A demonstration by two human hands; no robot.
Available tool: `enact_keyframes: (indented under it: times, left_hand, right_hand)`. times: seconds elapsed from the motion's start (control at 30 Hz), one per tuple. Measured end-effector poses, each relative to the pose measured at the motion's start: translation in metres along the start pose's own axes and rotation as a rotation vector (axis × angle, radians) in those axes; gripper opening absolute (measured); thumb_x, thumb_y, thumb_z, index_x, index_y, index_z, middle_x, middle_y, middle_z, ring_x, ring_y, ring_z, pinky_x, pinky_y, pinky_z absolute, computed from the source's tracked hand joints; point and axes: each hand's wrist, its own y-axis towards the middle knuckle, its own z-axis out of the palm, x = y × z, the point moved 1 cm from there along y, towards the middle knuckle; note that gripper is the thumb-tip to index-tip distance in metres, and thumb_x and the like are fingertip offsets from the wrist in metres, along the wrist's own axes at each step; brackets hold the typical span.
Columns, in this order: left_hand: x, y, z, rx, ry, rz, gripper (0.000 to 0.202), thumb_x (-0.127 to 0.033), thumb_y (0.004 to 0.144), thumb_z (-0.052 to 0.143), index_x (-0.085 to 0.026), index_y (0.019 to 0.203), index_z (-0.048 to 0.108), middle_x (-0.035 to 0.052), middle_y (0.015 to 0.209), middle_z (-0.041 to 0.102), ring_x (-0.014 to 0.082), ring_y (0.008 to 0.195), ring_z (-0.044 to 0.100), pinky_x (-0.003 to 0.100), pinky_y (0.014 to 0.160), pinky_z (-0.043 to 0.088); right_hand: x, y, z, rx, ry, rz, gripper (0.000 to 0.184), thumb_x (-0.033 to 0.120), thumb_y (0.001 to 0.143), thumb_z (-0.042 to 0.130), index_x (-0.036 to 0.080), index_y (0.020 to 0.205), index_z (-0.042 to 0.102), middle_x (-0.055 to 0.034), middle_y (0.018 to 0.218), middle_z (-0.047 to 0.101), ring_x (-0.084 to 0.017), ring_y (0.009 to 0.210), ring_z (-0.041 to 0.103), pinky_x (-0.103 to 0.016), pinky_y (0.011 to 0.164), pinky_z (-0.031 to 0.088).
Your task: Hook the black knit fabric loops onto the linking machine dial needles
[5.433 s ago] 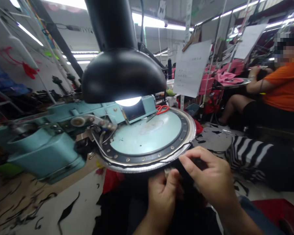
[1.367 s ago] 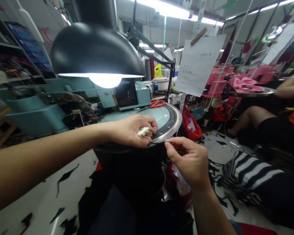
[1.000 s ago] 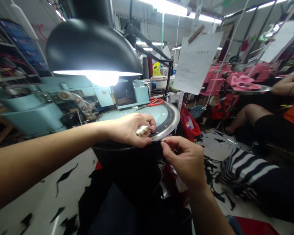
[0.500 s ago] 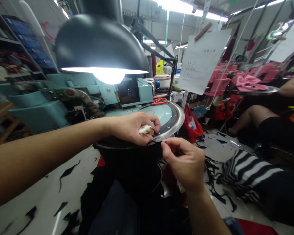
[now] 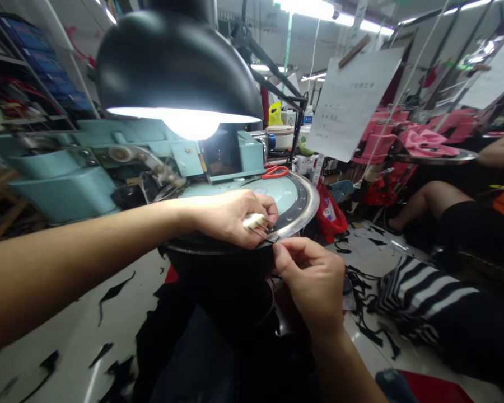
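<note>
My left hand [image 5: 239, 217] is closed over the rim of a round dial linking machine. Tucked in its fingers is a small tool with a white wrapped handle [image 5: 254, 221] and thin metal prongs. At the needle-toothed metal rim [image 5: 304, 210], my right hand [image 5: 313, 274] pinches the edge of black knit fabric, thumb against forefinger. The black fabric [image 5: 227, 280] hangs from the rim below both hands. Between the two hands is only a small gap. Red-handled scissors [image 5: 276, 171] lie on the pale green dial plate [image 5: 283, 193] behind my left hand.
A lit black lamp [image 5: 176, 67] hangs low above the hands. The teal machine body [image 5: 67, 184] stands behind at left. A paper sheet [image 5: 355, 103] hangs at right. Black scraps [image 5: 115, 291] litter the floor. Another person's leg [image 5: 424, 207] is at right, near striped black-and-white fabric [image 5: 428, 291].
My right hand has shifted slightly left along the rim, closer to my left hand. The left hand stays nearly in place, and the view has moved a little.
</note>
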Motion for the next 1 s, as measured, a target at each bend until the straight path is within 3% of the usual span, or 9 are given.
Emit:
enact_keyframes:
  times: [0.3, 0.43, 0.5, 0.57, 0.63, 0.73, 0.83, 0.93, 1.0]
  left_hand:
    - [0.002, -0.003, -0.002, -0.008, -0.014, 0.047, 0.01, -0.013, 0.068, 0.061, -0.016, 0.059, 0.058, 0.001, 0.088, 0.062, 0.0114, 0.07, 0.054, 0.021, 0.066, 0.042]
    - [0.005, -0.003, 0.002, -0.02, 0.016, 0.094, 0.01, -0.011, 0.066, 0.06, -0.016, 0.058, 0.057, 0.0004, 0.086, 0.063, 0.0114, 0.07, 0.054, 0.02, 0.065, 0.042]
    - [0.008, 0.0, 0.005, -0.079, 0.054, 0.102, 0.009, -0.013, 0.07, 0.059, -0.017, 0.061, 0.058, 0.0004, 0.082, 0.062, 0.0114, 0.068, 0.054, 0.021, 0.064, 0.042]
    - [0.007, 0.001, 0.004, -0.286, 0.098, 0.117, 0.015, -0.022, 0.076, 0.059, -0.017, 0.063, 0.057, 0.0, 0.073, 0.059, 0.0114, 0.063, 0.051, 0.022, 0.062, 0.041]
    - [0.003, -0.009, -0.002, -0.615, 0.117, 0.151, 0.024, -0.035, 0.081, 0.063, -0.018, 0.066, 0.055, -0.0019, 0.066, 0.053, 0.0112, 0.059, 0.047, 0.024, 0.06, 0.04]
    - [-0.011, -0.059, -0.004, -1.006, 0.049, 0.187, 0.037, -0.051, 0.076, 0.074, -0.021, 0.077, 0.052, -0.0044, 0.066, 0.053, 0.0106, 0.057, 0.048, 0.023, 0.056, 0.04]
    - [-0.014, -0.137, 0.026, -1.156, -0.193, 0.13, 0.036, -0.053, 0.085, 0.067, -0.021, 0.08, 0.051, -0.0029, 0.069, 0.059, 0.0096, 0.051, 0.051, 0.023, 0.052, 0.042]
    - [0.012, -0.198, 0.091, -1.268, -0.521, -0.132, 0.036, -0.048, 0.093, 0.059, -0.02, 0.074, 0.05, -0.0033, 0.065, 0.057, 0.0066, 0.044, 0.047, 0.019, 0.041, 0.035]
    - [0.036, -0.21, 0.14, -1.279, -0.744, -0.345, 0.043, -0.054, 0.094, 0.056, -0.019, 0.069, 0.048, -0.0058, 0.056, 0.047, 0.0057, 0.041, 0.041, 0.017, 0.038, 0.03]
  right_hand:
    - [-0.005, -0.005, 0.009, -0.049, -0.022, -0.01, 0.017, 0.028, 0.085, 0.068, 0.016, 0.074, 0.072, 0.0019, 0.056, 0.066, -0.011, 0.047, 0.058, -0.02, 0.046, 0.046]
    - [0.004, -0.03, 0.002, -0.215, -0.283, -0.224, 0.014, 0.021, 0.091, 0.062, 0.018, 0.082, 0.072, 0.0003, 0.068, 0.071, -0.013, 0.059, 0.065, -0.023, 0.06, 0.052]
    - [0.013, -0.053, 0.013, -0.244, -0.37, -0.41, 0.011, 0.013, 0.089, 0.062, 0.02, 0.09, 0.071, -0.0001, 0.078, 0.074, -0.014, 0.07, 0.069, -0.024, 0.072, 0.055]
    - [0.018, -0.071, 0.038, -0.117, -0.377, -0.571, 0.018, 0.011, 0.087, 0.063, 0.021, 0.1, 0.069, -0.0008, 0.085, 0.076, -0.015, 0.075, 0.072, -0.025, 0.076, 0.056]
    - [0.017, -0.078, 0.071, 0.068, -0.477, -0.609, 0.027, 0.013, 0.085, 0.065, 0.018, 0.11, 0.068, -0.0059, 0.094, 0.078, -0.019, 0.077, 0.073, -0.027, 0.071, 0.057]
    - [0.011, -0.071, 0.108, 0.259, -0.789, -0.398, 0.026, 0.015, 0.082, 0.066, 0.014, 0.107, 0.072, -0.0111, 0.089, 0.078, -0.023, 0.067, 0.072, -0.029, 0.058, 0.054]
    - [0.01, -0.064, 0.11, 0.257, -0.839, -0.203, 0.011, 0.019, 0.084, 0.063, 0.02, 0.087, 0.074, -0.0057, 0.073, 0.072, -0.02, 0.064, 0.068, -0.027, 0.059, 0.05]
    - [0.013, -0.066, 0.103, 0.213, -0.567, 0.019, 0.013, 0.024, 0.08, 0.063, 0.019, 0.068, 0.064, -0.0062, 0.085, 0.071, -0.014, 0.059, 0.063, -0.024, 0.055, 0.048]
    - [0.01, -0.066, 0.11, 0.246, -0.304, 0.247, 0.012, 0.029, 0.077, 0.062, 0.018, 0.073, 0.061, -0.007, 0.096, 0.071, -0.01, 0.049, 0.059, -0.024, 0.048, 0.047]
